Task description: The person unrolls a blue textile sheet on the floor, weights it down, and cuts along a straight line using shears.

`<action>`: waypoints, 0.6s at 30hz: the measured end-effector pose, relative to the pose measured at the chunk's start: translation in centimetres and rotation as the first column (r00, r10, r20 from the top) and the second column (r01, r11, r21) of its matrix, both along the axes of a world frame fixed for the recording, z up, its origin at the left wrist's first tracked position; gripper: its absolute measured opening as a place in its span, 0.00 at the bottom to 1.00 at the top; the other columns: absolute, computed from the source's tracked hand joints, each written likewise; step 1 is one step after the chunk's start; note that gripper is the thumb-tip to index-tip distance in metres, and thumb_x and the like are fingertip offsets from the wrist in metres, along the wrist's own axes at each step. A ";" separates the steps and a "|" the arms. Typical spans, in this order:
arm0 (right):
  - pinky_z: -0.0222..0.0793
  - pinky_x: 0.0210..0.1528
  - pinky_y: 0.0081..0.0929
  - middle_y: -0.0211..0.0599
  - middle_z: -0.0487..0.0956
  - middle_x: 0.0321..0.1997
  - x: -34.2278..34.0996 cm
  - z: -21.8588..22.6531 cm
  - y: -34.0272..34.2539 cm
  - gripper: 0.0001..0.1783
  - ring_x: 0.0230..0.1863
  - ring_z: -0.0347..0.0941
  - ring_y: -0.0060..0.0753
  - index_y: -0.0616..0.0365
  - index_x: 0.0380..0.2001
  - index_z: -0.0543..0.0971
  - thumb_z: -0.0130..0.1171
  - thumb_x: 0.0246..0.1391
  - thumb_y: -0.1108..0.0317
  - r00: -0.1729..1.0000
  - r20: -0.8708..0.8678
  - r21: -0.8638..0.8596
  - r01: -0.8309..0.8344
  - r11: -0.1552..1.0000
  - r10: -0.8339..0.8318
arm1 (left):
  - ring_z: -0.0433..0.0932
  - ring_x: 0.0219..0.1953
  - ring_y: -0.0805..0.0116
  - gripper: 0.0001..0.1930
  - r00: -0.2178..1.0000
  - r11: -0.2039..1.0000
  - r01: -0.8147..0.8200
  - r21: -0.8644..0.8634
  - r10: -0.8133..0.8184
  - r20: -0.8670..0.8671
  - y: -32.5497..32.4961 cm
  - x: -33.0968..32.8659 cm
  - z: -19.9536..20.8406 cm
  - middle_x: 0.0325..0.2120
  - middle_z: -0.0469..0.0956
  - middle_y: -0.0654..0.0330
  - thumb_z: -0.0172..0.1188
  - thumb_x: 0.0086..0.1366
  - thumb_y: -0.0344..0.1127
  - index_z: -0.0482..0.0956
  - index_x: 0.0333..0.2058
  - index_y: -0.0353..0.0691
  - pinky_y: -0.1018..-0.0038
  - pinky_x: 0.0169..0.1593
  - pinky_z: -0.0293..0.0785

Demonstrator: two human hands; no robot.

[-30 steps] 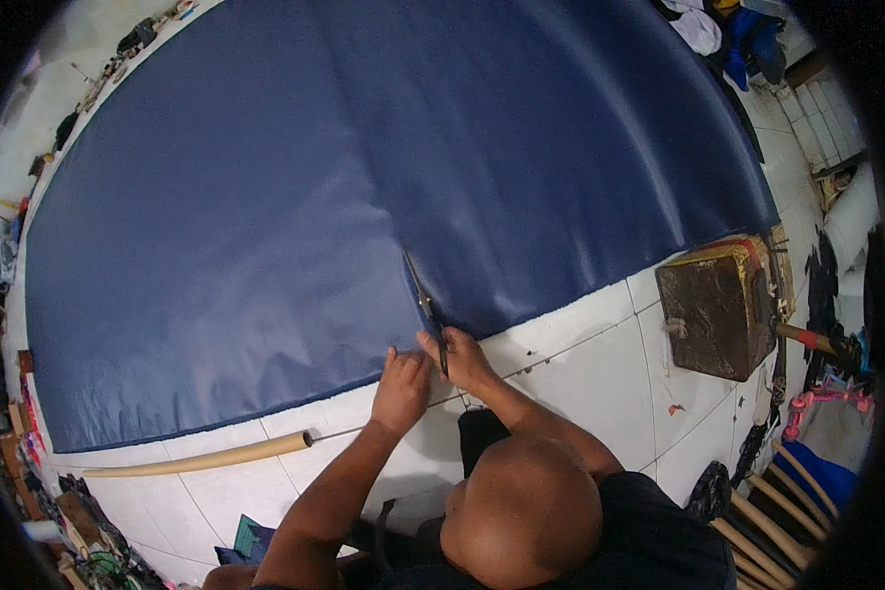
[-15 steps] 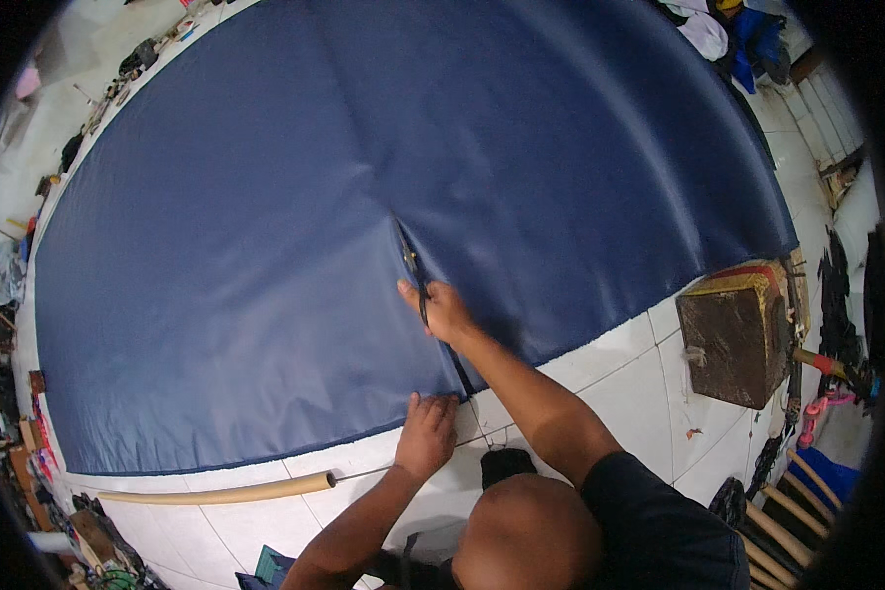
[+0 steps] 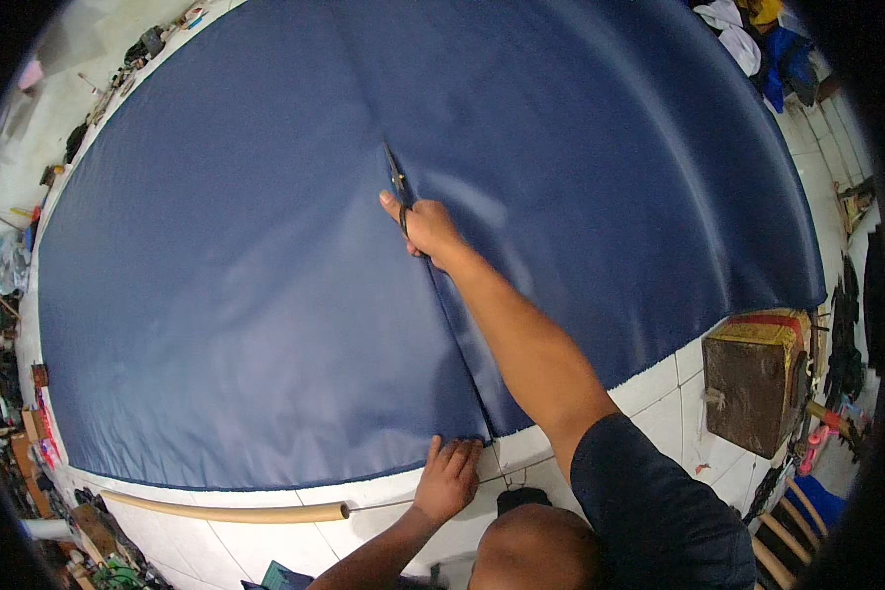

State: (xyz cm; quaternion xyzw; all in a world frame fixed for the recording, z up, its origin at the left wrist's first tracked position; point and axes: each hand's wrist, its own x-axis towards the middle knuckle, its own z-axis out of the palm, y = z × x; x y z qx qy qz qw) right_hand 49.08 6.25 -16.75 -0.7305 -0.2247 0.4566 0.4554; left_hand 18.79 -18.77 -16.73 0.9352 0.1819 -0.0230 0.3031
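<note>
A large dark blue sheet (image 3: 256,246), smooth and slightly glossy, lies spread over the tiled floor. My right hand (image 3: 429,230) is closed round the handles of a pair of scissors (image 3: 396,177) in the middle of the sheet. Their blades point away from me, at the far end of a long slit (image 3: 464,366) that runs back to the near edge. At that edge, just left of the slit's mouth, my left hand (image 3: 448,480) lies flat with its fingers stretched, the fingertips touching the sheet.
On the white floor tiles (image 3: 659,393) at the near left lies a long cardboard tube (image 3: 226,509). A worn brown box (image 3: 749,388) stands against the sheet's right edge. More tubes (image 3: 795,521) are at the lower right, crumpled cloths (image 3: 742,44) at the upper right. Clutter lines the left side.
My right hand and the scissors have moved farther up the sheet, and the slit behind them is longer. My left hand stays at the near edge; the view has shifted a little.
</note>
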 end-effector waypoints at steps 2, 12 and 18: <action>0.65 0.18 0.34 0.36 0.69 0.12 1.0 0.3 2.3 0.38 0.13 0.69 0.32 0.55 0.13 0.69 0.57 0.55 0.30 1.000 -0.010 0.012 -0.001 1.000 0.001 | 0.68 0.59 0.53 0.31 1.000 1.000 -0.014 -0.021 0.014 -0.016 0.0 -0.1 0.1 0.54 0.70 0.50 0.60 0.58 0.35 0.69 0.61 0.34 0.43 0.68 0.55; 0.68 0.23 0.34 0.36 0.74 0.15 4.9 -1.3 10.0 0.38 0.17 0.72 0.31 0.58 0.18 0.74 0.57 0.53 0.29 0.998 0.054 -0.022 -0.041 0.999 0.042 | 0.77 0.46 0.54 0.22 0.977 0.968 -0.133 -0.214 0.092 -0.190 3.9 3.3 4.1 0.43 0.79 0.54 0.63 0.57 0.38 0.79 0.51 0.41 0.55 0.56 0.70; 0.62 0.20 0.31 0.33 0.71 0.14 5.6 -0.8 9.4 0.37 0.15 0.66 0.28 0.58 0.15 0.72 0.58 0.55 0.32 0.999 -0.012 -0.016 -0.038 0.999 0.038 | 0.60 0.65 0.41 0.36 0.794 0.753 -0.606 0.255 0.555 0.247 29.3 18.1 0.7 0.61 0.65 0.41 0.63 0.58 0.53 0.68 0.59 0.36 0.49 0.68 0.51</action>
